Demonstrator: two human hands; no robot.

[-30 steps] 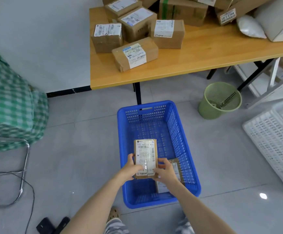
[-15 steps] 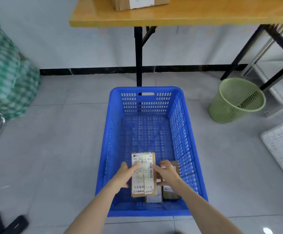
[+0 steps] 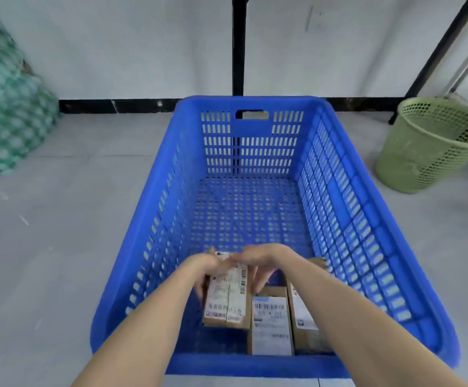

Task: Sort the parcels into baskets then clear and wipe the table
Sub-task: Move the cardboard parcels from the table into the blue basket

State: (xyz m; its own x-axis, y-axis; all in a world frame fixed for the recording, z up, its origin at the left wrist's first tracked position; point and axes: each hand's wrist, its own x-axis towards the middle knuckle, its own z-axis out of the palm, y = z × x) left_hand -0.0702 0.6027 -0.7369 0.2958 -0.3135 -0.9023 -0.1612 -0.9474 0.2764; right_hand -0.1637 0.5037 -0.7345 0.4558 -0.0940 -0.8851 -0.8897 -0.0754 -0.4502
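A blue slatted basket (image 3: 347, 196) stands on the grey floor right in front of me. Both my hands reach down inside it at its near end. My left hand (image 3: 202, 268) and my right hand (image 3: 263, 261) grip the far end of a small brown parcel (image 3: 228, 300) with a white label, held just above the basket floor. Two more labelled brown parcels lie in the near right corner: one (image 3: 272, 322) beside the held parcel and another (image 3: 305, 322) partly under my right forearm.
A green mesh waste bin (image 3: 428, 146) stands on the floor to the right. A green checked bundle (image 3: 4, 101) sits at the left edge. Black table legs (image 3: 238, 46) rise behind the basket against a white wall.
I have leaned in closer and the table top has left the view. Both hands have lowered the parcel deeper into the basket, next to the parcels in the near right corner.
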